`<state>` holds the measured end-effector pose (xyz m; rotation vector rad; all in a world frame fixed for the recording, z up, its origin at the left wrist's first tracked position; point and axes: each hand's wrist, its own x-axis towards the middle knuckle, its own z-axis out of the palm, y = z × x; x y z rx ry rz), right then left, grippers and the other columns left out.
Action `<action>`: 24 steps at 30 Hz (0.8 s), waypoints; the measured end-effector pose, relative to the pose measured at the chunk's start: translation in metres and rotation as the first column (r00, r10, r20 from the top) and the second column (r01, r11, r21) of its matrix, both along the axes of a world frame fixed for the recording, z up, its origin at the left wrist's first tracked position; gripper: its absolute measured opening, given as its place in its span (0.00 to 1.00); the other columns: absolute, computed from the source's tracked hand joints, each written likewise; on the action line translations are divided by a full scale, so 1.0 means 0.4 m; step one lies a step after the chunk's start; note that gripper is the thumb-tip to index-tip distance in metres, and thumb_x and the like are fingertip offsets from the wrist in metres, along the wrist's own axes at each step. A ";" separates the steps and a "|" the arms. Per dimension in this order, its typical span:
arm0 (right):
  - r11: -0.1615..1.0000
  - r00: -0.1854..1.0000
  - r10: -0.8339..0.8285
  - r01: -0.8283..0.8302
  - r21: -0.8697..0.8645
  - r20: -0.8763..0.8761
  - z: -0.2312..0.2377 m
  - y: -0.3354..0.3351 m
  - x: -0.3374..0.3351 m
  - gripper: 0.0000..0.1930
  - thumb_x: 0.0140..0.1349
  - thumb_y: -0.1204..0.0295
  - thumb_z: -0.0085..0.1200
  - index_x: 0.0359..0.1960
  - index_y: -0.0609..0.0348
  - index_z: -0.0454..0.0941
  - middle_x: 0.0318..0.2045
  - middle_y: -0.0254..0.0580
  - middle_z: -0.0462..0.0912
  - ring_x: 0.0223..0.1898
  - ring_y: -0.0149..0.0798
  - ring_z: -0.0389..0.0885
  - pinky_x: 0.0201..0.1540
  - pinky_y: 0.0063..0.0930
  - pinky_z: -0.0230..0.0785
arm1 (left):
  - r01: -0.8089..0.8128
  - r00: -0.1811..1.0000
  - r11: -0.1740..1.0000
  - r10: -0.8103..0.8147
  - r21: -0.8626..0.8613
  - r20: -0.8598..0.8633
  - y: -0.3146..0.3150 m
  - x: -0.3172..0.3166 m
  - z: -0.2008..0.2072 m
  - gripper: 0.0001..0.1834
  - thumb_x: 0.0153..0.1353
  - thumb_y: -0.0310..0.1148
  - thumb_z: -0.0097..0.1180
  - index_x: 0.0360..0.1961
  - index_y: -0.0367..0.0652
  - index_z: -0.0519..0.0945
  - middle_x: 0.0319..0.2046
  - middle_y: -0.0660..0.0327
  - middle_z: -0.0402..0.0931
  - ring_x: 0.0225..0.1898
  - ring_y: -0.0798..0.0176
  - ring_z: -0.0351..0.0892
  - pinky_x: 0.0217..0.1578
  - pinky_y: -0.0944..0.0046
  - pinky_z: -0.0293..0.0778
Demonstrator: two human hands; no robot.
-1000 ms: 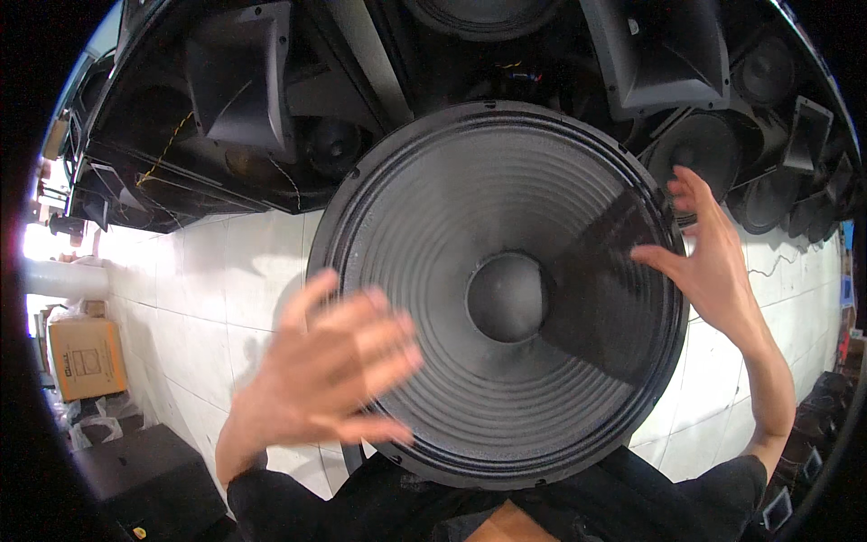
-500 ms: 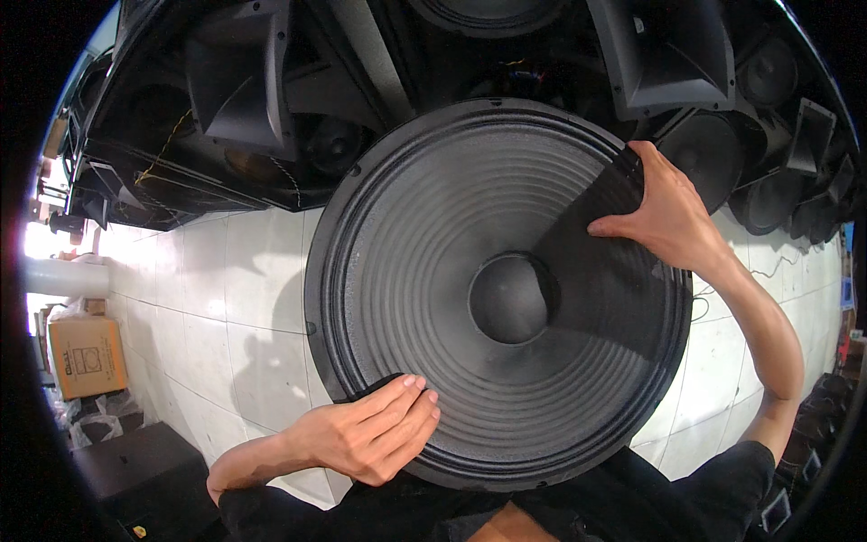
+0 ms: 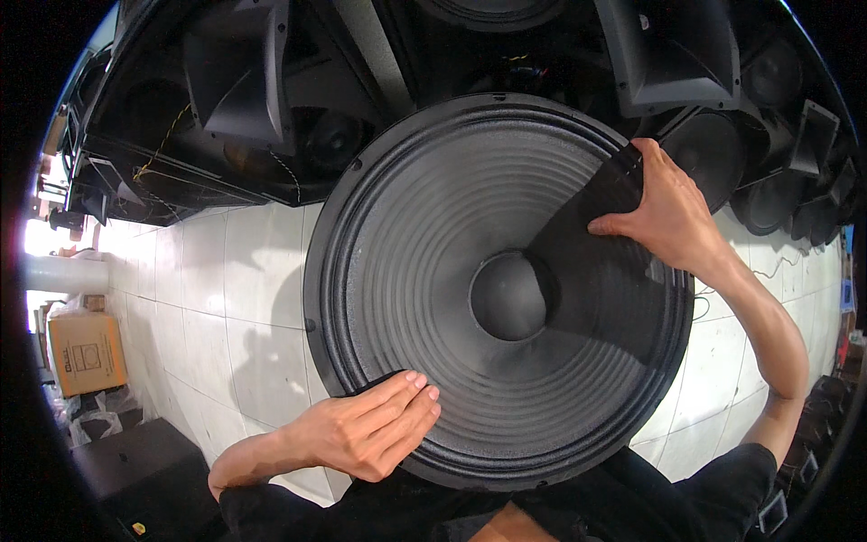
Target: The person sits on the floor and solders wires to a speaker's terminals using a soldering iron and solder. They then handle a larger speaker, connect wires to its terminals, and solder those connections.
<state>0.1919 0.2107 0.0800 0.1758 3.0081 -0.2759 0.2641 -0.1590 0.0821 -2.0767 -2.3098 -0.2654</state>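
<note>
A large round black woofer (image 3: pixel 424 226) fills the middle of the view, its ribbed cone and domed dust cap facing up toward me. My left hand (image 3: pixel 375 429) grips its rim at the lower left, fingers together and lying over the edge onto the cone's border; the thumb is hidden. At the upper right, my right hand (image 3: pixel 668 208) clasps the rim, with the thumb over the cone and the fingertips at the outer edge. A dark shadow falls across the cone beside that hand. The woofer's underside is out of sight.
Black speaker cabinets with a horn (image 3: pixel 239 77) and loose wires stand beyond the woofer at left, another horn (image 3: pixel 673 54) at right. More drivers (image 3: pixel 704 158) line the far right. White floor tiles (image 3: pixel 262 271) lie below. At left are a cardboard box (image 3: pixel 88 352) and a black case (image 3: pixel 144 470).
The woofer's far edge has shifted very slightly upward in the view. Both hands keep their hold on the rim.
</note>
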 end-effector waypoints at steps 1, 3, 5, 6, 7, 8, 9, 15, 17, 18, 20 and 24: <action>1.000 1.000 0.010 -0.010 -0.006 -0.012 0.002 0.002 0.000 0.56 0.42 0.51 0.76 0.65 0.77 0.60 0.56 0.70 0.75 0.57 0.57 0.78 0.63 0.41 0.70 | 0.004 1.000 1.000 -0.004 0.000 -0.003 -0.002 -0.001 -0.001 0.10 0.59 0.28 0.60 0.40 0.36 0.86 0.41 0.53 0.85 0.48 0.55 0.84 0.57 0.57 0.79; 0.999 0.999 0.029 -0.029 -0.016 -0.036 -0.001 0.007 0.000 0.55 0.42 0.51 0.76 0.65 0.77 0.61 0.56 0.70 0.75 0.57 0.58 0.78 0.62 0.41 0.70 | 0.002 1.000 1.000 -0.002 0.014 -0.007 -0.002 -0.002 -0.001 0.10 0.59 0.28 0.60 0.40 0.36 0.86 0.41 0.53 0.85 0.48 0.55 0.84 0.57 0.57 0.79; 0.998 0.995 0.063 -0.064 -0.006 -0.081 -0.009 0.014 0.001 0.55 0.41 0.51 0.77 0.65 0.77 0.61 0.55 0.70 0.75 0.56 0.58 0.78 0.61 0.42 0.71 | -0.016 1.000 0.999 0.016 0.040 -0.001 -0.001 0.001 -0.003 0.11 0.59 0.28 0.60 0.40 0.36 0.86 0.41 0.53 0.85 0.48 0.55 0.85 0.57 0.57 0.79; 0.997 0.991 0.080 -0.081 0.000 -0.104 -0.010 0.016 0.002 0.55 0.41 0.51 0.77 0.64 0.77 0.61 0.55 0.70 0.75 0.56 0.58 0.79 0.61 0.42 0.71 | -0.015 1.000 0.999 0.015 0.044 0.012 -0.003 0.001 -0.005 0.12 0.57 0.29 0.59 0.41 0.35 0.86 0.42 0.52 0.85 0.48 0.54 0.84 0.57 0.56 0.79; 0.998 0.996 0.059 -0.060 -0.008 -0.074 -0.008 0.014 0.000 0.55 0.41 0.51 0.77 0.64 0.77 0.61 0.55 0.70 0.75 0.56 0.58 0.78 0.61 0.42 0.71 | -0.018 0.999 0.999 0.017 0.047 0.029 -0.005 0.004 -0.008 0.13 0.56 0.29 0.59 0.41 0.35 0.85 0.43 0.50 0.84 0.48 0.53 0.84 0.56 0.55 0.79; 0.999 0.998 0.038 -0.039 -0.016 -0.043 -0.002 0.009 -0.002 0.56 0.41 0.51 0.77 0.64 0.77 0.61 0.55 0.70 0.75 0.57 0.58 0.78 0.61 0.42 0.71 | -0.022 0.999 0.999 0.019 0.049 0.047 -0.007 0.006 -0.011 0.15 0.54 0.30 0.59 0.41 0.34 0.85 0.43 0.49 0.84 0.49 0.53 0.84 0.56 0.53 0.79; 1.000 1.000 0.017 -0.017 -0.022 -0.012 0.001 0.004 -0.004 0.56 0.41 0.51 0.77 0.64 0.77 0.61 0.56 0.70 0.75 0.57 0.58 0.78 0.62 0.42 0.71 | -0.021 0.999 0.999 0.019 0.048 0.041 -0.008 0.006 -0.014 0.14 0.55 0.30 0.59 0.41 0.34 0.85 0.43 0.50 0.84 0.48 0.53 0.84 0.56 0.54 0.79; 0.999 0.999 0.026 -0.026 -0.032 -0.023 0.002 0.004 -0.006 0.55 0.42 0.50 0.76 0.64 0.77 0.61 0.55 0.70 0.75 0.58 0.59 0.77 0.64 0.43 0.69 | -0.003 1.000 0.999 0.003 0.053 -0.010 -0.008 0.001 -0.019 0.14 0.55 0.31 0.58 0.41 0.35 0.85 0.43 0.52 0.84 0.48 0.53 0.84 0.56 0.53 0.79; 0.998 0.998 0.047 -0.048 -0.029 -0.050 0.002 0.009 -0.003 0.54 0.42 0.51 0.77 0.64 0.77 0.61 0.55 0.70 0.75 0.57 0.59 0.78 0.64 0.43 0.69 | -0.013 1.000 0.998 0.013 0.066 -0.005 -0.010 0.006 -0.020 0.15 0.55 0.31 0.59 0.41 0.35 0.85 0.43 0.52 0.84 0.48 0.53 0.84 0.57 0.53 0.79; 0.998 0.996 0.058 -0.060 -0.027 -0.063 0.003 0.009 -0.002 0.54 0.42 0.51 0.77 0.64 0.77 0.61 0.55 0.70 0.75 0.57 0.59 0.78 0.63 0.43 0.69 | -0.022 1.000 0.998 0.021 0.062 0.010 -0.009 0.005 -0.014 0.13 0.56 0.30 0.59 0.41 0.36 0.86 0.43 0.52 0.85 0.48 0.54 0.84 0.57 0.54 0.79; 0.999 1.000 0.022 -0.022 -0.034 -0.007 0.010 0.004 -0.007 0.55 0.42 0.51 0.77 0.64 0.77 0.61 0.55 0.70 0.75 0.58 0.59 0.77 0.64 0.43 0.69 | -0.047 0.998 0.998 0.044 0.052 0.052 -0.004 0.005 -0.005 0.11 0.58 0.29 0.61 0.40 0.37 0.87 0.42 0.53 0.85 0.48 0.56 0.84 0.57 0.56 0.79; 1.000 0.999 -0.006 0.007 -0.013 0.038 0.011 -0.003 -0.007 0.56 0.42 0.49 0.76 0.65 0.77 0.60 0.57 0.70 0.74 0.58 0.59 0.77 0.64 0.43 0.69 | -0.024 0.999 0.999 0.023 0.043 0.022 -0.008 0.000 -0.014 0.12 0.59 0.31 0.60 0.41 0.37 0.86 0.42 0.54 0.85 0.49 0.56 0.83 0.57 0.55 0.79</action>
